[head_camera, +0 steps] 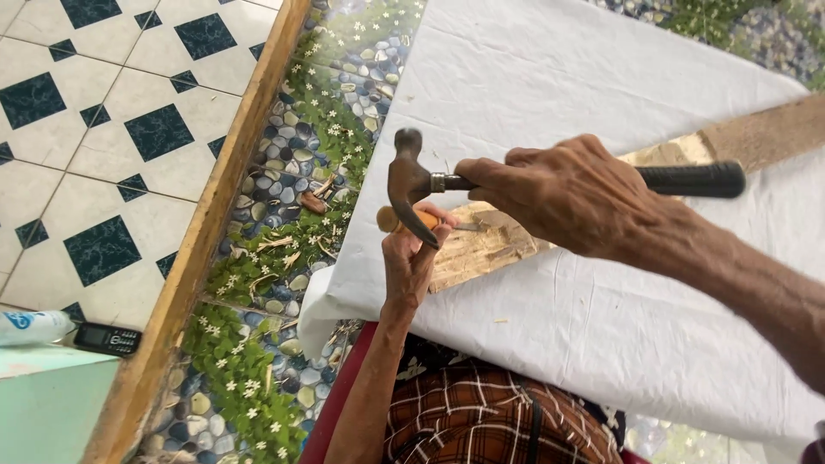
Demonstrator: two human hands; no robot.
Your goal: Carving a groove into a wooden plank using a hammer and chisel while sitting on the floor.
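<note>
My left hand (411,258) pinches the chisel (430,222) steady on the wood (481,245) while my right hand (567,193), at three o'clock, grips the hammer (412,185) for short, square taps.

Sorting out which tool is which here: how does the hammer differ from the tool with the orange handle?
The dark metal claw hammer has a long black-gripped handle; the orange wooden-handled chisel is much shorter, with a thin metal blade. The right hand holds the hammer raised above the work; the left hand holds the chisel low, its blade against the pale splintered wooden plank. Both are gripped and lie roughly level.
</note>
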